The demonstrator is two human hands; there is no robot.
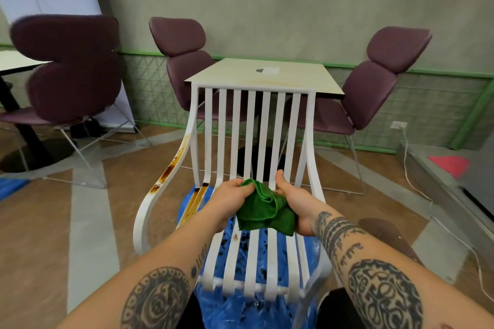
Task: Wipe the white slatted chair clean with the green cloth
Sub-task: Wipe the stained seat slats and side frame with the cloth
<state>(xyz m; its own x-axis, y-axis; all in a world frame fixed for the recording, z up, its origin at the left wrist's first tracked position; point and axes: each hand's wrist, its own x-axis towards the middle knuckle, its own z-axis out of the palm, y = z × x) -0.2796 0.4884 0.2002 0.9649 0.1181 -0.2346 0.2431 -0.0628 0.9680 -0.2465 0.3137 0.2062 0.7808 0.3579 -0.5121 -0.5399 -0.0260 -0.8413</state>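
- Gripping the green cloth [263, 211] from both sides in the head view, the left hand [231, 196] and the right hand [292, 199] are close together, with only the bunched fabric between them.
- The left hand's fingers curl over the cloth's upper left edge. The right hand clasps its right side with the thumb pointing up.
- The cloth hangs crumpled over the far part of the seat of the white slatted chair [251, 125], just in front of where the back slats rise.
- The chair stands in the middle of the scene, its back on the far side and its seat reaching toward the near edge.
- Brown, rusty stains [167, 171] run along the chair's left armrest, and more streak the leftmost seat slats beside the left hand.
- Dark specks [240, 243] dot the seat slats near the cloth.
- A blue plastic sheet [267, 310] lies under the chair on the brown and grey floor.
- A pale square table [227, 76] stands just beyond the chair back, with a purple padded chair [179, 43] at its far left and another [382, 75] at its right.
- A third purple chair [69, 67] stands far left, beside a second table [16, 61].
- A white cable [409, 176] trails across the floor on the right from a wall socket [399, 124].
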